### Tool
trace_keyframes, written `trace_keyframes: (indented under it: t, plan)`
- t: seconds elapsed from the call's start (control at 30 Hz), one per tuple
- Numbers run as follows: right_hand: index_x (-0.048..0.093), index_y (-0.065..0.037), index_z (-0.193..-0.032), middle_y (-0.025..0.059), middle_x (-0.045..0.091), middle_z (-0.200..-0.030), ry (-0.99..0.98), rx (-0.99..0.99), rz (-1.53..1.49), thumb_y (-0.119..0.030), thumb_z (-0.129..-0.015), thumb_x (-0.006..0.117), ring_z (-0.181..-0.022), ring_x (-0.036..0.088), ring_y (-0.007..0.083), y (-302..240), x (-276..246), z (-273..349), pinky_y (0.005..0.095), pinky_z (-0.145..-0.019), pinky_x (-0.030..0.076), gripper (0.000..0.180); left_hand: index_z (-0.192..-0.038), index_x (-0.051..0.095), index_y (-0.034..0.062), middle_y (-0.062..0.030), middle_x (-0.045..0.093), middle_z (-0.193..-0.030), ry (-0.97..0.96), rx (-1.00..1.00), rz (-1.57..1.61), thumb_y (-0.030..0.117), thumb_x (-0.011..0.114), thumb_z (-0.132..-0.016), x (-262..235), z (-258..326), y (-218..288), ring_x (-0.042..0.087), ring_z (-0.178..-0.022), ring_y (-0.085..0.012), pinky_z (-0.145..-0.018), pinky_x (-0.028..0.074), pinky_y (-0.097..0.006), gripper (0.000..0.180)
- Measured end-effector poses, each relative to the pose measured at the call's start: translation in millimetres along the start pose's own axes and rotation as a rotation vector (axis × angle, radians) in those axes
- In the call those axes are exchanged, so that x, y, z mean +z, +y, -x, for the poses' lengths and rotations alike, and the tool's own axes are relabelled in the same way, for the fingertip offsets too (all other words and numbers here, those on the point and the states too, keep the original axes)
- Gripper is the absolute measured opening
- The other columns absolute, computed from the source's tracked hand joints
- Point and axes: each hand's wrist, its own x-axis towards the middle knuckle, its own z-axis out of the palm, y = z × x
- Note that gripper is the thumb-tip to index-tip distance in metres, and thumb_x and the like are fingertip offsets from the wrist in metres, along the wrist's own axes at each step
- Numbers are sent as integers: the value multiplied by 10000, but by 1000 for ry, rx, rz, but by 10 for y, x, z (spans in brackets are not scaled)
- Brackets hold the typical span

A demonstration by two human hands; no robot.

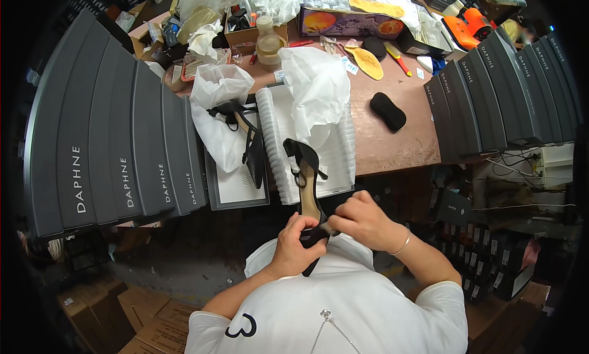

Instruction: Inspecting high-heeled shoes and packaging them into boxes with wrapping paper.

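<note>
My left hand (289,249) is wrapped round the front part of a black shoe (308,197) with a beige insole and an ankle strap. The shoe is held over my lap, its heel end pointing away from me over a shoe box (351,163). My right hand (367,224) is closed at the shoe's toe, fingers pressed together round a small greyish-brown piece (330,229) that I cannot make out. A second black shoe (253,151) lies on its side in an open box lid (238,203), beside white tissue paper (221,133).
Dark grey shoe boxes stand in a left stack (101,139) and a right stack (485,102). On the pink tabletop (392,151) lie a black sponge (388,112), a yellow insole (367,62), a brush (399,59) and a bottle (268,44). Crumpled tissue (316,87) rises from the box.
</note>
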Motion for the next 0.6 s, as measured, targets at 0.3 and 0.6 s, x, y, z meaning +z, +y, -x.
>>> trace_keyframes:
  t: [0.3, 0.6]
  plan:
    - [613, -139, -926, -7, 509, -796, -18, -29, -11, -135, -754, 590, -715, 494, 144, -21, 29, -23, 312, -734, 346, 174, -914, 554, 47, -89, 600, -809, 64, 92, -56, 75, 748, -641, 18, -17, -40, 616, -780, -293, -1064, 345, -492, 336]
    - [637, -113, -901, -2, 536, -812, 20, -5, -32, -122, -755, 616, -722, 509, 152, -53, -21, -91, 315, -741, 360, 148, -911, 547, 42, -82, 598, -811, 62, 112, -58, 55, 741, -626, 19, -21, -50, 612, -778, -274, -1056, 349, -494, 345]
